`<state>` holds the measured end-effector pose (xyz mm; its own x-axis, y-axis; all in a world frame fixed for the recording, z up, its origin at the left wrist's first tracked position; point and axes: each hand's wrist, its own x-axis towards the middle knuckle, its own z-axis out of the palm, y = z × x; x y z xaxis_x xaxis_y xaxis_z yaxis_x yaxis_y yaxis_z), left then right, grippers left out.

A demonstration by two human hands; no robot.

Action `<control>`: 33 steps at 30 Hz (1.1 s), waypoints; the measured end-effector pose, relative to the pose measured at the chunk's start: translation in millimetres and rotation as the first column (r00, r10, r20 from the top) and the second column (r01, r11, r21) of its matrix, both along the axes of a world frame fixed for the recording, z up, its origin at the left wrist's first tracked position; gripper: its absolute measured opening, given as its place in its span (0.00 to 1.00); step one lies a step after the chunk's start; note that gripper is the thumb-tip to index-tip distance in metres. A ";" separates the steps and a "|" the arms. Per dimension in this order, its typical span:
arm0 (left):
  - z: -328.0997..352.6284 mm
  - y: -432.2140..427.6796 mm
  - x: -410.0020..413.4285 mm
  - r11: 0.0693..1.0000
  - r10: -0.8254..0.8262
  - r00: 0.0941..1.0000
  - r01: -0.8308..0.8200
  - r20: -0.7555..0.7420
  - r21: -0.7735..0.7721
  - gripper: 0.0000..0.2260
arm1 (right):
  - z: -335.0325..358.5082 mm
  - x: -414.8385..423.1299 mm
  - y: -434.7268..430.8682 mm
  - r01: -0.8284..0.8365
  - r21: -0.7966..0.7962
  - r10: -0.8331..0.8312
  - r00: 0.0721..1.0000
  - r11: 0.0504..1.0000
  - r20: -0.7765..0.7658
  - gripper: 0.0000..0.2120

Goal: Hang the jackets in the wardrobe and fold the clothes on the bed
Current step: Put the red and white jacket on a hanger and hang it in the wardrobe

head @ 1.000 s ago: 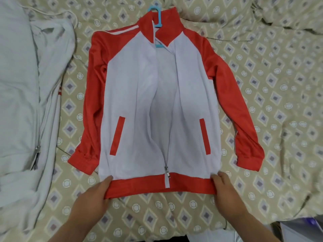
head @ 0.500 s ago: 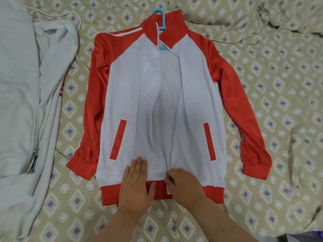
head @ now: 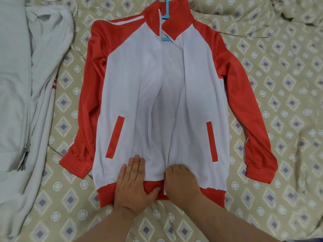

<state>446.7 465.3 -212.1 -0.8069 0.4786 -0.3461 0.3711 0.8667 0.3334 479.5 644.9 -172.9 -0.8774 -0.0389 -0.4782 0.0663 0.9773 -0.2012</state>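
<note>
**Track jacket laid flat on bed**

A red-and-white track jacket [head: 139,84] lies front-up on a diamond-patterned bedspread [head: 279,102], a blue hanger [head: 165,38] inside its collar. The left hand [head: 133,186] presses flat on the red hem band [head: 209,193], fingers straight, gripping nothing. The right hand [head: 181,184] curls over the base of the half-open zipper [head: 169,151]; whether it pinches the pull cannot be told. A white zip-up garment [head: 17,84] lies alongside.

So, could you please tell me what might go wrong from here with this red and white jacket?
The jacket front gapes above the right hand curled at the zipper base, so loose white fabric may snag there. The blue hanger looks tilted in the collar and might slip off a shoulder when lifted.
</note>
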 end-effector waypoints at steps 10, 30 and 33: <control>-3.3 -0.1 1.3 0.999 0.002 1.000 -0.002 0.007 -0.046 0.50 | 10.9 -41.8 43.0 -0.158 -0.138 0.148 0.986 0.978 -0.078 0.10; 18.0 14.3 -26.4 0.939 0.235 0.969 -0.206 -0.076 0.275 0.31 | -5.9 -207.3 120.5 0.236 -0.214 -0.231 0.972 0.948 0.046 0.15; 29.5 57.3 -86.5 0.870 0.358 0.922 -0.272 -0.150 0.411 0.29 | -5.4 -218.4 126.1 0.265 -0.229 -0.239 0.962 0.937 0.135 0.14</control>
